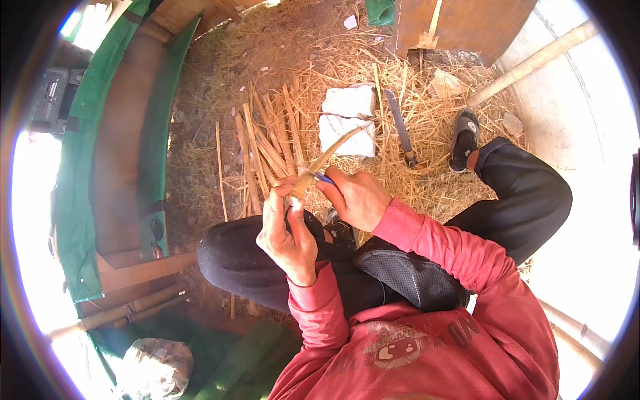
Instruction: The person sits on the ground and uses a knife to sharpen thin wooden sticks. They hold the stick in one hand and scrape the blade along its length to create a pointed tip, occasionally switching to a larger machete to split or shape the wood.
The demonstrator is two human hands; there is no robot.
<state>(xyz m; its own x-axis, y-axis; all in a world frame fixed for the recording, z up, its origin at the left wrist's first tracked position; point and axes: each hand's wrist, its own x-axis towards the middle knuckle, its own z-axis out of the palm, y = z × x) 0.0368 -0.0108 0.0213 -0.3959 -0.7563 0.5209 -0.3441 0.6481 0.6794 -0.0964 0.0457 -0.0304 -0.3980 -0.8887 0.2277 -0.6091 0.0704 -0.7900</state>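
In front of my knees, my left hand [288, 235] pinches the wide lower end of a curved, tapering yellowish strip [325, 159] that looks like bamboo. The strip's thin tip points up and away to the right. My right hand [358, 200] is closed round a small blue-handled tool [324, 178], held against the strip just above my left fingers. The tool's working end is too small to make out. Beyond my hands, a pale stone block [348, 137] lies on the ground, with a dark-bladed machete [398, 122] to its right.
Several split bamboo strips [257, 150] lie on the ground left of the block. Straw shavings [427, 180] cover the ground ahead. A green-edged bench [127, 133] runs along the left. A wooden panel [460, 27] and a slanting pole [533, 63] stand at the far right.
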